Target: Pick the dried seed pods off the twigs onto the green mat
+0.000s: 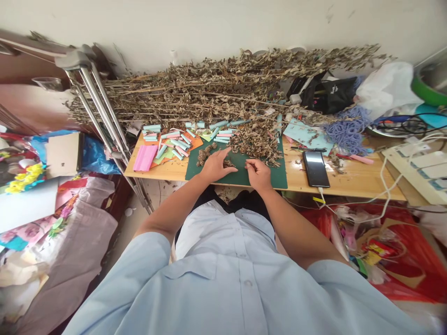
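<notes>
My left hand (pixel 215 166) rests over the dark green mat (pixel 240 177) with thumb and fingers spread apart. Beside its fingers lies a small clump of dried leaves (pixel 205 153), partly covered by the hand. My right hand (pixel 258 175) is closed in a pinch above the mat's front part; whatever is between its fingertips is too small to make out. Just behind the right hand, a larger heap of crumbled dried leaves (pixel 256 142) covers the back of the mat. Several blue and pink paper rolls (pixel 179 143) lie left of the mat.
Long dried plant stalks (pixel 195 88) stretch along the wall. Folded pink paper (pixel 145 158) lies at the left, with a metal crutch (pixel 101 102) leaning nearby. At the right are a plugged-in phone (pixel 316 169), purple string (pixel 349 130) and a power strip (pixel 419 167) with cables.
</notes>
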Demonstrator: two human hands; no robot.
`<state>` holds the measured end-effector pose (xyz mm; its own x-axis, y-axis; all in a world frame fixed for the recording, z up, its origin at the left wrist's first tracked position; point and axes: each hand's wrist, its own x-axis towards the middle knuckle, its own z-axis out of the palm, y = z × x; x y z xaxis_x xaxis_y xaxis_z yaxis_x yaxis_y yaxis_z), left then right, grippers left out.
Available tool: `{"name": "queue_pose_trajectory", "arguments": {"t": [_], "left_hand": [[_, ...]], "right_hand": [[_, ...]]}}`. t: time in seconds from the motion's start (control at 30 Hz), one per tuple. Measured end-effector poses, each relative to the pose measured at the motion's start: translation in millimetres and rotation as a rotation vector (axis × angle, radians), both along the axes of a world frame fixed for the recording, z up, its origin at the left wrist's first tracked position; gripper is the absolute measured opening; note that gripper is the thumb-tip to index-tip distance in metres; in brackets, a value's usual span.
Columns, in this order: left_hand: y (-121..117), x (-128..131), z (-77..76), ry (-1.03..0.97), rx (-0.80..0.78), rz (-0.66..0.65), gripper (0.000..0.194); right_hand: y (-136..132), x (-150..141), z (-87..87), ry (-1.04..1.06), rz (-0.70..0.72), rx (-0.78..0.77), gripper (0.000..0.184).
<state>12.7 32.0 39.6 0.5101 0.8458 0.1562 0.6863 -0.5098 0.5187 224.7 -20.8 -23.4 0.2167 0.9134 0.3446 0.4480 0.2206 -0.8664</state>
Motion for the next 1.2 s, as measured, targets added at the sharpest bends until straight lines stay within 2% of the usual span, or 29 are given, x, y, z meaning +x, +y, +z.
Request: {"name": "queue_pose_trajectory", "arguments": {"t": [0.13, 0.23, 0.3, 0.37, 0.43, 0.5, 0.6, 0.73, 0.93, 1.2], "left_hand": [[1.9, -6.7, -6.2, -0.244, -0.107, 0.152, 0.056], [-3.4, -9.3, -7.9, -0.355, -0.143, 0.295, 0.059], [-10.9, -6.0, -7.4, -0.274, -0.119, 0.348, 0.063], [-20.3, 2.6, -6.6, -0.097, -0.034, 0.326, 0.059], [-29.0, 15.3, -6.5, 0.047, 0.055, 0.362, 0.059], [-34.7, 29.2, -7.7, 0.125, 0.09, 0.384, 0.066], [-36.0, 46.0, -10.8, 0.165, 0.119, 0.404, 0.064], [-30.8, 56.4, -14.8, 0.2, 0.139, 0.384, 0.052], [-25.3, 57.4, -18.9, 0.305, 0.154, 0.28, 0.028], [-14.4, 50.4, -16.6, 0.384, 0.136, 0.084, 0.043]], "right_hand": [[0.1, -0.1, -2.3, 0.013, 0.002, -0.009, 0.023], [0.0, -0.5, -2.2, 0.011, -0.002, -0.008, 0.023], [-0.2, -0.7, -1.2, 0.0, -0.008, 0.0, 0.023], [-0.4, -0.6, 0.0, -0.014, -0.013, 0.011, 0.023], [-0.7, -0.4, 1.2, -0.033, -0.012, 0.016, 0.023], [-1.0, -0.2, 2.4, -0.056, -0.013, 0.023, 0.023], [-1.6, -0.2, 4.0, -0.086, -0.024, 0.048, 0.022], [-2.0, -0.3, 3.6, -0.08, -0.019, 0.045, 0.022], [-1.9, 0.5, -0.3, -0.061, -0.009, 0.012, 0.023], [-1.9, -0.1, 0.4, -0.052, -0.013, 0.024, 0.021]]}}
